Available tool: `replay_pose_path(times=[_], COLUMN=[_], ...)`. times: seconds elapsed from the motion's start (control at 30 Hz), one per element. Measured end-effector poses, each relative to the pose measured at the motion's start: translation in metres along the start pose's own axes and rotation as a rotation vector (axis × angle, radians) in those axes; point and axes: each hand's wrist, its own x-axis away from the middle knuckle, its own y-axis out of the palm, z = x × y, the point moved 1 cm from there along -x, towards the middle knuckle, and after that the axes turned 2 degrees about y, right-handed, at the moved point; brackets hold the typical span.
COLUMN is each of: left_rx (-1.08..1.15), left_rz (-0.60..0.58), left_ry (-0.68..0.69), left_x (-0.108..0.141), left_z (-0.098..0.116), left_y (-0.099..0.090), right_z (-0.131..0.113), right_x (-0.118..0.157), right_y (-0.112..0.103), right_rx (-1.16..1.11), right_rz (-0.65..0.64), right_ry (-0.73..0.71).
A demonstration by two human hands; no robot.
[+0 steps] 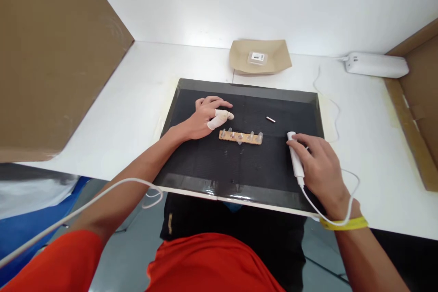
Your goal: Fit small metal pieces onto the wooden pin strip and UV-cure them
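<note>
My left hand (209, 116) lies on the black mat with its fingers spread and nothing in them. Pale finger covers sit on its thumb and one finger. Just right of and below those fingertips is a short tan strip (243, 137) bearing several clear, cap-like pieces. Farther right, a small thin white-and-dark stick (270, 119) rests on the mat. My right hand (320, 169) is closed around a slim white corded handheld device (296, 159) at the mat's right side. Part of its grip is hidden behind the fingers.
Behind the black mat (205, 164), a brown paper tray (236, 59) contains a small clear labelled box (257, 58). A white power strip (376, 65) lies at the back right. White cables cross the right side and my left forearm. Cardboard panels (51, 54) stand at both sides.
</note>
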Motion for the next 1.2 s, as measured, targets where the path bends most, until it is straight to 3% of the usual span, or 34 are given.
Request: replay_pose_path(times=[0.3,0.5,0.57,0.7,0.77,0.9,1.2], left_rx=[-0.128,-0.136,-0.118,-0.134,-0.143,-0.146,-0.172], left_rz=[0.054,0.118,0.148,0.179,0.190,0.210,0.181], left_ry=[0.115,0.100,0.091,0.039,0.020,0.000,0.028], left_x=[0.000,0.001,0.001,-0.002,-0.003,-0.004,-0.004], left_z=[0.000,-0.002,-0.003,-0.006,-0.007,-0.007,-0.007], left_y=[0.014,0.017,0.018,0.019,0.019,0.019,0.019], right_z=[0.023,0.005,-0.006,-0.022,-0.028,-0.030,-0.028], right_x=[-0.036,-0.027,-0.025,-0.022,-0.022,-0.021,-0.016], right_y=[0.021,0.012,0.007,0.005,0.006,0.010,0.014], right_rx=[0.060,-0.099,-0.207,-0.651,-0.807,-0.888,-0.953], right_rz=[0.086,0.287,0.335,0.383,0.390,0.387,0.315], right_ry=[0.275,0.418,0.501,0.860,0.968,1.009,0.944])
